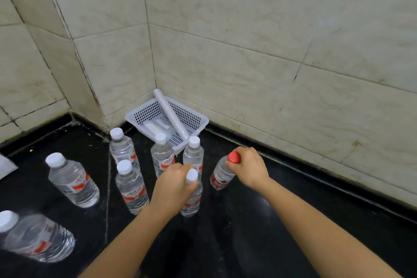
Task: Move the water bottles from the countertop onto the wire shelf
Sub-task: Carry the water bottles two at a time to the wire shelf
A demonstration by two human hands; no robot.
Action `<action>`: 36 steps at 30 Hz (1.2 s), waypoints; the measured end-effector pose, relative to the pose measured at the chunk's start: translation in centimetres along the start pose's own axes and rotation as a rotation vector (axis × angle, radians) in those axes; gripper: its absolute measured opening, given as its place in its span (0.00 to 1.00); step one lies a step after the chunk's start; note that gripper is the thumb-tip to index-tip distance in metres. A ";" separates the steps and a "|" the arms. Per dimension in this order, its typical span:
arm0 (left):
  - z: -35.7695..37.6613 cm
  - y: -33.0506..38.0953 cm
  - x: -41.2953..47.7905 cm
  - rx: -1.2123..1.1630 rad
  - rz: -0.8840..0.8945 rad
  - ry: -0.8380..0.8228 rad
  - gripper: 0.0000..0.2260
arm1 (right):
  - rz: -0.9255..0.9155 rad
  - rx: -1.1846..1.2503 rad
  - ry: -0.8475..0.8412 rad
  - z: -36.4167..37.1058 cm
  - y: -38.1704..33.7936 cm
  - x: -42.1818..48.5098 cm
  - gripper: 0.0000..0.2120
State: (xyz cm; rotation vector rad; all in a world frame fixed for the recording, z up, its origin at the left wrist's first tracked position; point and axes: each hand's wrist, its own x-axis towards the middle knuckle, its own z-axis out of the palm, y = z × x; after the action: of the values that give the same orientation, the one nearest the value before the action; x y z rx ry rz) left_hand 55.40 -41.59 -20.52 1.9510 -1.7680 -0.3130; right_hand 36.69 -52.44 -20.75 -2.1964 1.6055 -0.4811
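Several clear water bottles with red-and-white labels stand on the black countertop [259, 228]. My left hand [173, 185] grips the neck of a white-capped bottle [192, 203] near the middle. My right hand [250, 168] grips the neck of a red-capped bottle [220, 176], which tilts left. Behind my left hand stand two white-capped bottles [161, 153] [194, 153]. Further left are others [121, 146] [132, 187] [73, 180], and one blurred bottle [38, 237] sits at the lower left edge. No wire shelf is in view.
A white perforated plastic basket [191, 117] sits in the tiled corner, with a white roll [170, 115] leaning across it. Beige tiled walls [270, 40] close off the back and left. A white object [6, 167] lies at the far left edge.
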 end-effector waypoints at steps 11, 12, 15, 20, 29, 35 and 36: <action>2.1 6.6 -3.6 0.037 0.269 -0.125 0.05 | 0.146 0.096 -0.069 -5.1 5.4 -13.3 0.06; 2.3 7.9 -4.2 0.020 0.293 -0.143 0.04 | 0.157 0.094 -0.056 -6.0 6.1 -14.7 0.06; 3.5 12.4 -6.4 -0.022 0.338 -0.199 0.05 | 0.189 0.102 -0.020 -9.0 8.1 -19.0 0.07; 6.3 20.7 -10.9 -0.071 0.376 -0.205 0.06 | 0.273 0.104 0.098 -15.1 12.6 -26.8 0.07; 10.2 37.7 -20.9 -0.267 0.479 -0.192 0.03 | 0.362 0.091 0.287 -25.4 21.0 -42.4 0.09; 11.7 48.3 -25.9 -0.455 0.592 -0.272 0.03 | 0.454 0.093 0.470 -32.4 25.8 -52.0 0.06; 11.9 50.1 -26.4 -0.482 0.614 -0.291 0.05 | 0.473 0.092 0.502 -33.5 26.6 -53.3 0.08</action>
State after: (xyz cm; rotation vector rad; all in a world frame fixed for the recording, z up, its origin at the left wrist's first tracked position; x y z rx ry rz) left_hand 2.58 -20.35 -9.93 1.0106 -2.1219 -0.7435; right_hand -16.90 -12.21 -7.36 -1.6188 2.2202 -0.9830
